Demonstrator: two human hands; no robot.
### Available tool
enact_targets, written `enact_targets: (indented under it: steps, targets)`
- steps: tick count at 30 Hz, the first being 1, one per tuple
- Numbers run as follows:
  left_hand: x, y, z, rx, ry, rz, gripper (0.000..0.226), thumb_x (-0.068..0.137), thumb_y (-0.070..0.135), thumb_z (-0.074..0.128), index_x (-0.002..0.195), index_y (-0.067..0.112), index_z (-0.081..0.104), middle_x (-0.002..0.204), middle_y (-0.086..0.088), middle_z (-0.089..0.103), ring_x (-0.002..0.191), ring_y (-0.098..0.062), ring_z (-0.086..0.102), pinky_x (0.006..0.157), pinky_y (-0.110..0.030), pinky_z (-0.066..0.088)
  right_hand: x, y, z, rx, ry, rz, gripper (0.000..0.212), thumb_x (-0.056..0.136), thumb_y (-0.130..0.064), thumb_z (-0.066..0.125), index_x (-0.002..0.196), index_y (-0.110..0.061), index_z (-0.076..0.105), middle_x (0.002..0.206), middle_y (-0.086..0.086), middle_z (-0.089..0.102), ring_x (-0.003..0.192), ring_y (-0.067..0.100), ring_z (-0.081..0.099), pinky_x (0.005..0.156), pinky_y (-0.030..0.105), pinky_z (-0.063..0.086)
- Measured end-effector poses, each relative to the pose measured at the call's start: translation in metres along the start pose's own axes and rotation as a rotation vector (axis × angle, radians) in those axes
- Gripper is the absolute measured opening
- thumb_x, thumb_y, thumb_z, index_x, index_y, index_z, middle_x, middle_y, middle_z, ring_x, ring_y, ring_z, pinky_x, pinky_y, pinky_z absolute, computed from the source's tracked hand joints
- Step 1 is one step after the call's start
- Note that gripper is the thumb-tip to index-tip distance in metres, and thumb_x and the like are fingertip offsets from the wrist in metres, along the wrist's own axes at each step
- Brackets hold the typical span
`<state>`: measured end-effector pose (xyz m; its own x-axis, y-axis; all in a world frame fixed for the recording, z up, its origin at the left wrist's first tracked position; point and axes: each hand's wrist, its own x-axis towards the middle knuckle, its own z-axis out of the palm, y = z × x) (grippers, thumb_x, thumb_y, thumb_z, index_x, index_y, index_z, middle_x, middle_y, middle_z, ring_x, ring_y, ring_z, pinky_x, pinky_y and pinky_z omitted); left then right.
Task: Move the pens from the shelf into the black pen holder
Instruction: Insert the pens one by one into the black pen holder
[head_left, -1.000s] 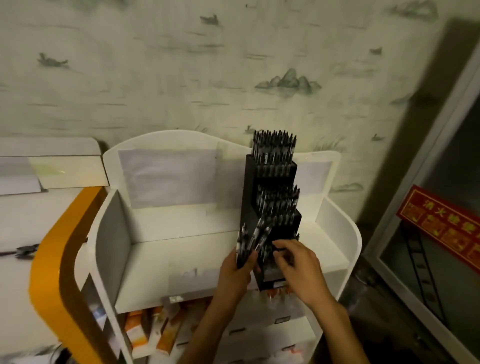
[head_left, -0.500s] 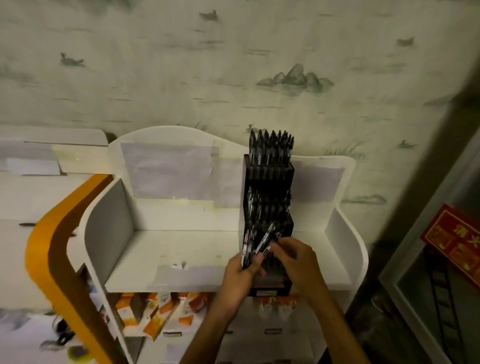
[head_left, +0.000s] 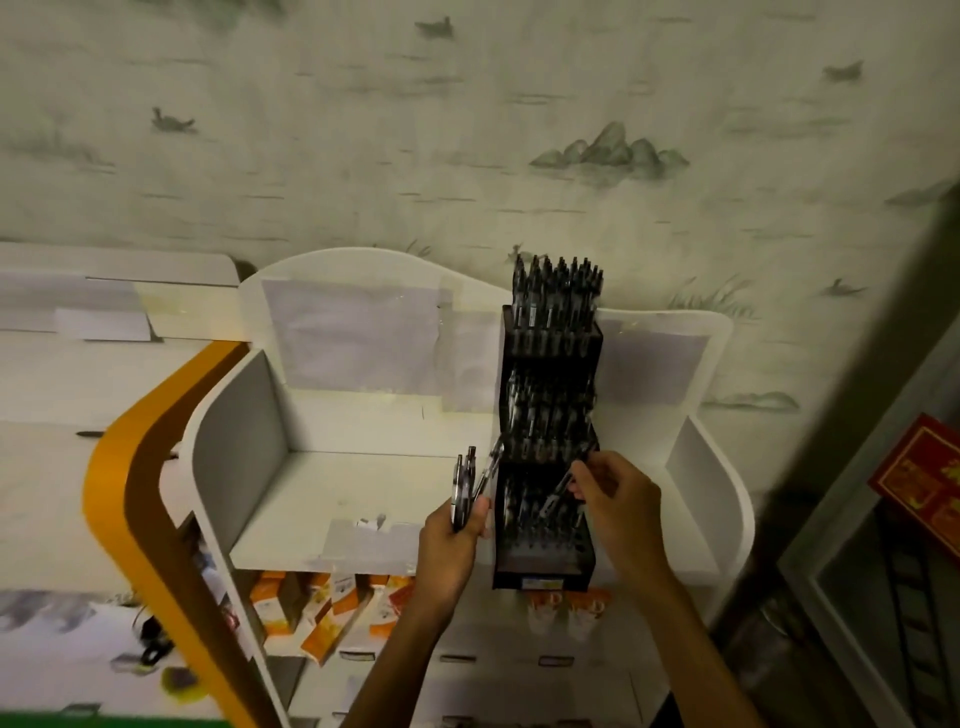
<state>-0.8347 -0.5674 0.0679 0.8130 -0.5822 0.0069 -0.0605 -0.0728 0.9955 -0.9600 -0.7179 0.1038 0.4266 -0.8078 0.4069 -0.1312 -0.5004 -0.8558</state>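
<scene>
— Two hands are up at a white shelf (head_left: 363, 499), both mine. What would you like placed first?

— Where is the pen holder?

— My black pen holder (head_left: 548, 556) stands upright on the shelf, toward its right end, its base at the front edge. It rises in three stepped tiers, each packed with dark pens; the top row (head_left: 558, 291) pokes above the shelf's curved back panel.

— And your left hand?

— My left hand (head_left: 452, 540) is just left of the holder, near the shelf's front edge, closed around a small bunch of pens (head_left: 467, 483) that fan upward. One of them leans toward the holder's left side.

— The right hand?

— My right hand (head_left: 618, 499) is in front of the holder's lower tiers, fingers pinched on a single pen (head_left: 558, 491) angled down into the lowest tier. Whether its tip is seated in a slot, I cannot tell.

— Anything else nearby?

— The rest of the shelf surface, out to its left wall, holds only a scrap of paper (head_left: 371, 522) near the front edge. Orange and white boxes (head_left: 322, 608) sit on the level below.
</scene>
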Motion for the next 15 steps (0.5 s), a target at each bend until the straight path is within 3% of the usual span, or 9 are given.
enact_targets:
  steps: [4,6,9,13,15]
  targets:
    - [0.002,-0.001,-0.011,-0.029,0.018,0.014,0.026,0.099,0.042,0.053,0.098,0.026,0.074,0.06,0.011,0.055,0.056,-0.005,0.049,0.059,-0.026,0.041,-0.003,0.018,0.018,-0.222,-0.046,-0.104,0.01,0.091,-0.021,0.067,0.092,-0.012,0.07,0.075,-0.004,0.07,0.069,0.006,0.066,0.067,0.011,0.051]
    - [0.004,0.0,-0.015,-0.053,0.015,0.018,0.026,0.099,0.041,0.053,0.097,0.027,0.074,0.059,0.01,0.055,0.052,-0.002,0.047,0.056,-0.026,0.038,-0.004,0.022,0.026,-0.268,-0.077,-0.125,0.01,0.091,-0.019,0.067,0.088,-0.011,0.069,0.071,-0.002,0.068,0.064,0.007,0.065,0.063,0.013,0.052]
    - [0.007,0.002,-0.019,-0.077,0.013,0.036,0.024,0.099,0.042,0.052,0.1,0.028,0.071,0.06,0.007,0.059,0.051,-0.001,0.049,0.068,-0.032,0.042,-0.004,0.025,0.035,-0.307,-0.087,-0.145,0.011,0.091,-0.018,0.067,0.083,-0.011,0.067,0.065,-0.004,0.064,0.06,0.006,0.061,0.057,0.007,0.044]
    - [0.013,0.002,-0.023,-0.065,0.019,0.058,0.015,0.1,0.04,0.052,0.108,0.03,0.06,0.069,0.0,0.069,0.054,-0.001,0.051,0.087,-0.059,0.049,-0.003,0.033,0.046,-0.338,-0.119,-0.127,0.016,0.092,-0.019,0.067,0.081,-0.007,0.066,0.065,0.003,0.064,0.06,0.014,0.062,0.058,0.029,0.053]
    - [0.015,0.0,-0.023,-0.058,0.028,0.059,0.016,0.101,0.038,0.052,0.106,0.026,0.062,0.069,0.002,0.069,0.053,0.0,0.051,0.091,-0.062,0.047,-0.003,0.037,0.049,-0.345,-0.132,-0.119,0.017,0.092,-0.019,0.067,0.079,-0.008,0.065,0.065,0.003,0.063,0.06,0.013,0.061,0.058,0.033,0.054]
